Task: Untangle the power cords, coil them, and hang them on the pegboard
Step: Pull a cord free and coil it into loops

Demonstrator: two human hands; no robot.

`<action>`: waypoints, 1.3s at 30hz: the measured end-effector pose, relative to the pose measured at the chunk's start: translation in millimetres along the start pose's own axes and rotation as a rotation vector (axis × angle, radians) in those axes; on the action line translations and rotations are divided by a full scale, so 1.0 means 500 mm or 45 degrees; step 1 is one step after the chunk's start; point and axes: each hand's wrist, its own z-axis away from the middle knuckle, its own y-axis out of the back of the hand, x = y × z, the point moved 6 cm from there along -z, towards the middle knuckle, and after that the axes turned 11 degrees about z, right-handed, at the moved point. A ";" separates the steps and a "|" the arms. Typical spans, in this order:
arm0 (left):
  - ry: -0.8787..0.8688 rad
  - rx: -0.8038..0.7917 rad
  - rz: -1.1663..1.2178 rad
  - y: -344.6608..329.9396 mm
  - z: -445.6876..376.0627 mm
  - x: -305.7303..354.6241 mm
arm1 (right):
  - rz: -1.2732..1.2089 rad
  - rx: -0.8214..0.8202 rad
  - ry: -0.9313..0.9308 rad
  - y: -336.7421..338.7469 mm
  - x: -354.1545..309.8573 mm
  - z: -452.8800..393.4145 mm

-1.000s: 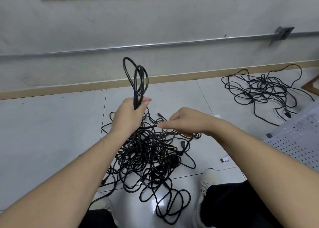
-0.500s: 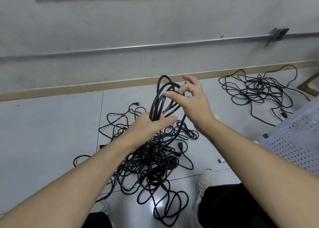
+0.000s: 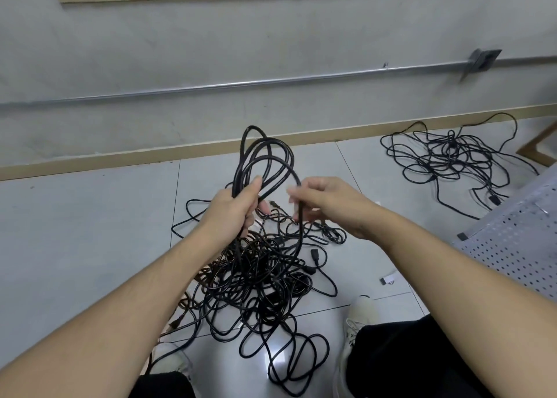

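Observation:
My left hand (image 3: 233,209) grips a bundle of black cord loops (image 3: 262,156) that stand up above my fist. From those loops the same cord arcs over to my right hand (image 3: 325,204), which pinches it and lets it run down into the tangle. The big tangle of black power cords (image 3: 259,280) lies on the tiled floor just below both hands, with plug ends showing at its right side. A white pegboard (image 3: 518,247) lies flat at the right edge.
A second tangle of black cords (image 3: 452,162) lies on the floor at the back right, near the wall. My white shoes (image 3: 355,319) and dark trousers are at the bottom. A small white bit (image 3: 387,280) lies near the pegboard. A metal conduit (image 3: 271,81) runs along the wall.
My right hand has come down from the top of the loops to the level of my left hand, drawing a further loop of cord over. The coil in my left hand has grown.

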 end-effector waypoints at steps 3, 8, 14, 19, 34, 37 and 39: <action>0.024 -0.087 -0.111 -0.010 0.006 -0.005 | -0.270 0.352 0.105 0.031 -0.026 0.001; 0.006 -0.319 -0.134 -0.064 0.023 -0.010 | -0.185 0.648 -0.037 0.026 -0.015 -0.008; 0.052 -0.496 -0.059 -0.070 0.037 -0.002 | -0.332 0.474 -0.090 0.003 -0.013 -0.015; 0.140 -0.606 0.049 -0.076 0.043 -0.004 | -0.868 0.304 -0.072 -0.020 -0.024 -0.014; 0.174 -0.657 -0.224 -0.070 0.051 -0.004 | -0.727 0.355 -0.208 -0.018 -0.020 -0.003; 0.280 -0.742 -0.102 -0.097 0.067 -0.013 | -0.675 0.446 -0.158 -0.009 -0.019 -0.005; 0.339 -0.748 0.017 -0.117 0.078 -0.016 | -0.811 0.386 -0.130 -0.013 -0.021 -0.009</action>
